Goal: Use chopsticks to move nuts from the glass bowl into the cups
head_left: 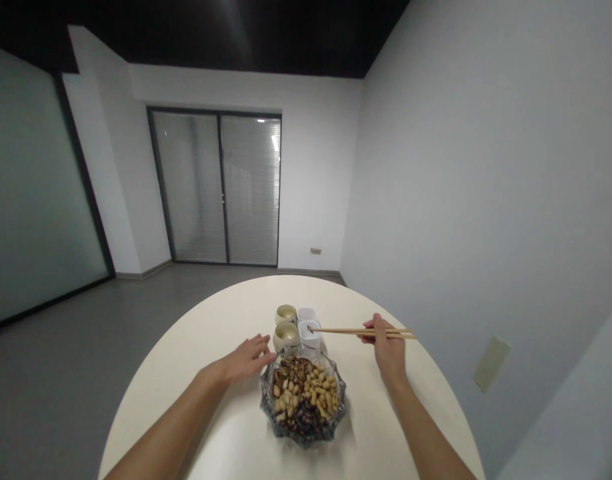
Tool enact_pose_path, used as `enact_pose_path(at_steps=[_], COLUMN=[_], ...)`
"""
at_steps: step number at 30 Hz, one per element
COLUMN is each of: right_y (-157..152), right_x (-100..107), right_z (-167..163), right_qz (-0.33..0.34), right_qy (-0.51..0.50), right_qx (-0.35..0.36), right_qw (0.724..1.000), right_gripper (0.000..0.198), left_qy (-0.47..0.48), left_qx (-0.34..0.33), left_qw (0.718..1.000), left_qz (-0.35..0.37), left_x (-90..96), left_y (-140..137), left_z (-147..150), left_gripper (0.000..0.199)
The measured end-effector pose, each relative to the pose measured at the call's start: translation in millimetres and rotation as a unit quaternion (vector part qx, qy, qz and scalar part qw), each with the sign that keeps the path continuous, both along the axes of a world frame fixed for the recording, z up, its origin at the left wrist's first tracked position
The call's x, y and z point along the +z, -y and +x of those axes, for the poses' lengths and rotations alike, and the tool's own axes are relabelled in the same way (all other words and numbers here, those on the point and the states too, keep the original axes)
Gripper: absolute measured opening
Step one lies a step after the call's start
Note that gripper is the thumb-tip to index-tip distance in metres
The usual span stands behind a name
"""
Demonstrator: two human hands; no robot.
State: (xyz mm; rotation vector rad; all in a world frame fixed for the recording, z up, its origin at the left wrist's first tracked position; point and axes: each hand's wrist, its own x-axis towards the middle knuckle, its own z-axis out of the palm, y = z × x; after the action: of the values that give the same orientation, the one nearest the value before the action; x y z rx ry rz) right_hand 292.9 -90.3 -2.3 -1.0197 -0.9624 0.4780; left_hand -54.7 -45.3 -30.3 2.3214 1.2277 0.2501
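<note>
My right hand [385, 341] is closed around a pair of wooden chopsticks [343, 331]. Their tips reach left over the nearer white cup [310, 341], with a small dark piece at the tips, too small to name. My left hand [249, 358] holds nothing; its fingers are apart beside the rim of a scalloped glass bowl [267, 404], and whether they touch it I cannot tell. Peanuts [322, 390], pistachio-like nuts [286, 398], brown striped seeds [293, 368] and black seeds [306, 418] fill separate sections of the bowl.
Behind the bowl stand a nearer beige cup [287, 335], a farther beige cup [286, 313] and a farther white cup [307, 314], close together. All rest on a round cream table [226, 313]. A white wall [486, 167] rises close on the right.
</note>
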Motion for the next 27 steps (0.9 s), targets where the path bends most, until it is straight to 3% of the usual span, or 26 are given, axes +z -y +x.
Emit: enact_pose_path(at_steps=[7,27], right_y=[-0.5,0.4], right_x=[0.1,2.2], right_z=[0.3,-0.7], right_qz=[-0.003,-0.007], right_qy=[0.006,0.022], right_qx=[-0.005,0.000], right_qw=[1.000,1.000], right_gripper=[0.058,0.058], left_qy=[-0.002,0.006], left_qx=[-0.003,-0.004], left_qw=[1.000,1.000], left_qz=[0.001,0.000], left_x=[1.0,-2.1], left_y=[1.2,-0.3], left_z=[-0.5,-0.9], left_gripper=[0.076,0.070])
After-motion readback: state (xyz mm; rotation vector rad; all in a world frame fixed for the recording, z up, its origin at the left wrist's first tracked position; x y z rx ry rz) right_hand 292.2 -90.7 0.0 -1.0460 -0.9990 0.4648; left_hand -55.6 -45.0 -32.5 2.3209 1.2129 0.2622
